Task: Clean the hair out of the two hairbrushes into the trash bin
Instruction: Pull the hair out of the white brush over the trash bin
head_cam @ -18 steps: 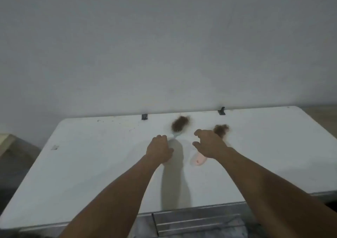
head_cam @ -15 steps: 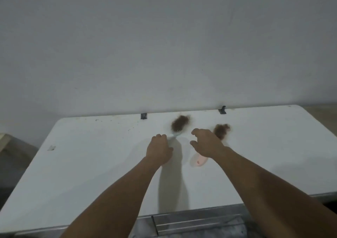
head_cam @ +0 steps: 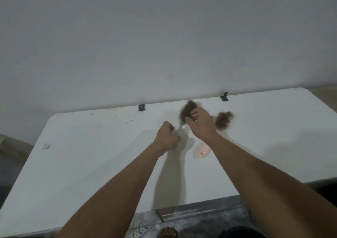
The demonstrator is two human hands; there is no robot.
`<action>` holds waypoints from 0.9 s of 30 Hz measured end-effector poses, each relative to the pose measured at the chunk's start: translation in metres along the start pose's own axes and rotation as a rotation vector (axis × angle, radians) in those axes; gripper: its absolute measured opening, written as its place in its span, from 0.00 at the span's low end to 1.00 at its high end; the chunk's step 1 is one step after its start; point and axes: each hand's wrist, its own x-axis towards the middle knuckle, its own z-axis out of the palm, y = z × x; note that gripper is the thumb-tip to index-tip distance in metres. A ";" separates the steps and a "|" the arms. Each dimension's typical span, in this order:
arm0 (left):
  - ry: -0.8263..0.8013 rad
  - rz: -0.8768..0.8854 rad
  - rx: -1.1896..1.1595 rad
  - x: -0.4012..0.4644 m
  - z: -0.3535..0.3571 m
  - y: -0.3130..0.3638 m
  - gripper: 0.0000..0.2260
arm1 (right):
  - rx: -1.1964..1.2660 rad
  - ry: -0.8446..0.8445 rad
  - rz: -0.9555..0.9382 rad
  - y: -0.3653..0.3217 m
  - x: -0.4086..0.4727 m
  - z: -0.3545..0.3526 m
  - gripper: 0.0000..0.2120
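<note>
Centrally, the left hand (head_cam: 167, 137) is seen closed in a fist around the pale handle of a hairbrush (head_cam: 179, 127), which is held just above the white table (head_cam: 91, 164). The brush head is almost wholly hidden under a tangled clump of brown hair (head_cam: 186, 111). That clump is pinched by the thumb and curled fingers (head_cam: 189, 118) of the right hand (head_cam: 199, 125), whose back is turned toward the camera; the grip is closed on the hair at the near edge of the brush head. Both forearms are stretched forward from the lower edge of the view, and their shadows are cast on the tabletop between them.

Just beside the right hand, on its right, a second hairbrush (head_cam: 221, 125) is laid flat on the table. Its head is covered by another wad of brown hair (head_cam: 225, 118), with a few pale bristles visible at the near side. Its pink handle (head_cam: 202, 151) is seen emerging from under the right wrist and pointing toward the person.

Along the far edge of the table, two small dark clips (head_cam: 141, 107) are fixed against the plain grey wall (head_cam: 164, 37). Dark specks are scattered over the far left part of the tabletop. Below the near edge, a white power strip (head_cam: 139, 232) and a sandalled foot (head_cam: 167, 232) are partly shown on the floor.
</note>
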 end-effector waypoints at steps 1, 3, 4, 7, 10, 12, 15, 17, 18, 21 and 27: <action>-0.011 0.001 -0.051 -0.006 0.001 0.005 0.11 | 0.099 0.043 0.031 0.000 -0.002 -0.004 0.08; -0.035 0.004 -0.141 -0.018 0.003 0.015 0.12 | 0.326 0.110 0.123 -0.001 -0.009 -0.016 0.10; -0.055 0.006 -0.182 -0.024 0.006 0.021 0.12 | 0.429 0.118 0.177 -0.002 -0.014 -0.024 0.12; -0.133 0.033 -0.250 -0.045 0.019 0.034 0.12 | 0.636 0.065 0.277 0.000 -0.031 -0.052 0.20; -0.202 0.102 -0.245 -0.065 0.039 0.041 0.09 | 0.676 0.031 0.265 0.006 -0.053 -0.085 0.21; -0.238 0.161 -0.227 -0.077 0.055 0.041 0.07 | 0.672 0.021 0.243 0.018 -0.070 -0.106 0.14; -0.316 0.208 -0.240 -0.094 0.084 0.039 0.14 | 0.657 0.025 0.209 0.040 -0.098 -0.132 0.11; -0.377 0.218 -0.294 -0.107 0.106 0.038 0.14 | 0.661 0.052 0.185 0.058 -0.116 -0.145 0.08; -0.403 0.223 -0.316 -0.114 0.119 0.038 0.14 | 0.660 0.074 0.173 0.069 -0.126 -0.151 0.06; -0.453 0.271 -0.356 -0.133 0.163 0.032 0.11 | 0.649 0.122 0.140 0.107 -0.157 -0.165 0.04; -0.511 0.388 -0.322 -0.154 0.251 -0.019 0.08 | 0.537 0.224 0.137 0.199 -0.229 -0.170 0.13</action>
